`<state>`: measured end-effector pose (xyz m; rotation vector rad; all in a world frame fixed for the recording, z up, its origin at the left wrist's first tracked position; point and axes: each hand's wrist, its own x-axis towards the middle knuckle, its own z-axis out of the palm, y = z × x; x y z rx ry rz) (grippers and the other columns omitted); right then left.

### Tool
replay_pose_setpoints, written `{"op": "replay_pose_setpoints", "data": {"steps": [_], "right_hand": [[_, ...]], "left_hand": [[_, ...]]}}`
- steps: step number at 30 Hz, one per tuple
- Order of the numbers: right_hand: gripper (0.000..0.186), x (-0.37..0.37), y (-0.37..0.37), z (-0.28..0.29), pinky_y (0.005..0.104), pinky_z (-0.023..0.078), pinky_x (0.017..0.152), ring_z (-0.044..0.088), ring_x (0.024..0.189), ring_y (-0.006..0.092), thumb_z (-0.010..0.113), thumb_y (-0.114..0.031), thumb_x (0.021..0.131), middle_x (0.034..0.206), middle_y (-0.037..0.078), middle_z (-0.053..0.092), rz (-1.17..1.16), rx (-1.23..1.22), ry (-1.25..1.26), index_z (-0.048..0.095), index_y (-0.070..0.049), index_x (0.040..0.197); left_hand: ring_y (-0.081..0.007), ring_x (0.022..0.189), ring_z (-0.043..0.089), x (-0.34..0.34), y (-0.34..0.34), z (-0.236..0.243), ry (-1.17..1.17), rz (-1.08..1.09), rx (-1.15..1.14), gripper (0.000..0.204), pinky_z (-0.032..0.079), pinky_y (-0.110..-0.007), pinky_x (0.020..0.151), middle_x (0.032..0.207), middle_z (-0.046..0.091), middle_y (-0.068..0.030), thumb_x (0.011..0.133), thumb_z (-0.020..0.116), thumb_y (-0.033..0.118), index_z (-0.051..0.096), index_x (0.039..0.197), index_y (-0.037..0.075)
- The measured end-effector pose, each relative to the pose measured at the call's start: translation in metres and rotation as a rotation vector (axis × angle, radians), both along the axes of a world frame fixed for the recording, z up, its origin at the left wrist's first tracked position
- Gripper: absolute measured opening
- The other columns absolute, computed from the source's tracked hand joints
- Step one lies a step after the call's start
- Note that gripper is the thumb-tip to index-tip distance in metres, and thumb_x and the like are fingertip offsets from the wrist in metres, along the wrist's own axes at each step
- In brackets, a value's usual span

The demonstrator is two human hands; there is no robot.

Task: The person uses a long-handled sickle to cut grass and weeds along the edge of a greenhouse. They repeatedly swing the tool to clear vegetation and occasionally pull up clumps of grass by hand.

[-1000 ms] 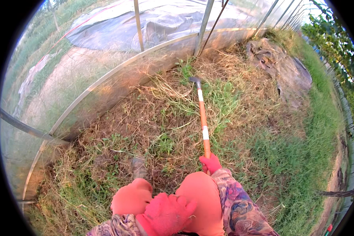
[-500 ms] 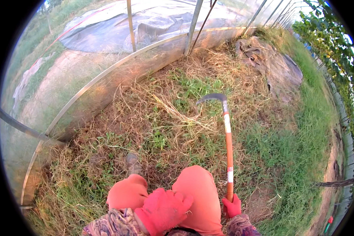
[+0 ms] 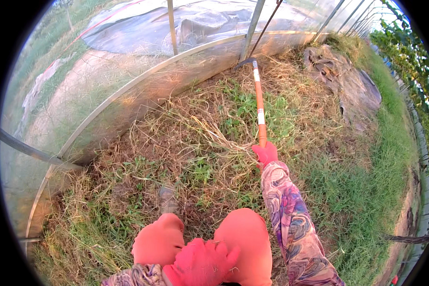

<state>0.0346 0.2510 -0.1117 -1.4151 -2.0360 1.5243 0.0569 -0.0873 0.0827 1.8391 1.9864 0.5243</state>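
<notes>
My right hand [image 3: 266, 153], in a red glove, is closed around the lower handle of a sickle [image 3: 260, 102]. The tool has a long orange-brown handle with white bands and a dark curved blade [image 3: 245, 62] pointing left. Its blade is held out over the far side of the weedy ground, near the plastic wall's foot; whether it touches is hard to tell. My left hand [image 3: 202, 263], also red-gloved, rests against my orange-clad knees [image 3: 243, 238] with its fingers loosely apart, holding nothing. Dry cut grass [image 3: 214, 133] lies around the sickle's handle.
A clear plastic wall [image 3: 143, 90] with metal poles [image 3: 251, 29] curves along the left and far side. A crumpled dark sheet [image 3: 352, 86] lies at the far right. Green grass [image 3: 391, 143] and leafy plants [image 3: 405, 52] run along the right.
My right arm has reached forward, carrying the sickle from beside my right knee toward the plastic wall. My left hand has stayed at my knees. The view has shifted slightly.
</notes>
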Motion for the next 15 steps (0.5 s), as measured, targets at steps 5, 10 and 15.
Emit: {"op": "replay_pose_setpoints", "data": {"steps": [5,10,15], "right_hand": [[0.035,0.038,0.004,-0.097,0.035,0.045,0.041,0.055,0.045,0.0208,0.069,-0.029,0.073,0.062,0.009,0.055,0.047,0.281,-0.075,0.051,-0.001,0.085],[0.033,0.096,-0.07,-0.033,0.0316,0.04,0.034,0.052,0.042,0.0161,0.067,-0.021,0.078,0.06,0.007,0.051,-0.056,-0.194,-0.009,0.047,-0.001,0.093],[0.03,0.149,-0.092,-0.01,0.0291,0.04,0.037,0.051,0.045,0.0132,0.069,-0.021,0.075,0.063,0.006,0.053,-0.118,-0.322,0.054,0.05,-0.002,0.087]], "left_hand": [[-0.0254,0.063,0.057,-0.003,0.005,0.002,0.025,-0.02,0.005,0.03,0.043,-0.039,0.052,0.071,0.054,-0.0084,0.073,0.061,0.032,0.055,0.091,0.009],[-0.025,0.064,0.057,-0.002,-0.001,0.005,0.022,-0.022,0.005,0.03,0.043,-0.039,0.053,0.073,0.054,-0.0082,0.074,0.061,0.031,0.055,0.094,0.01],[-0.0245,0.068,0.058,-0.003,-0.005,0.011,0.032,-0.023,-0.063,0.029,0.044,-0.038,0.056,0.077,0.056,-0.0079,0.074,0.061,0.03,0.054,0.095,0.01]]}}
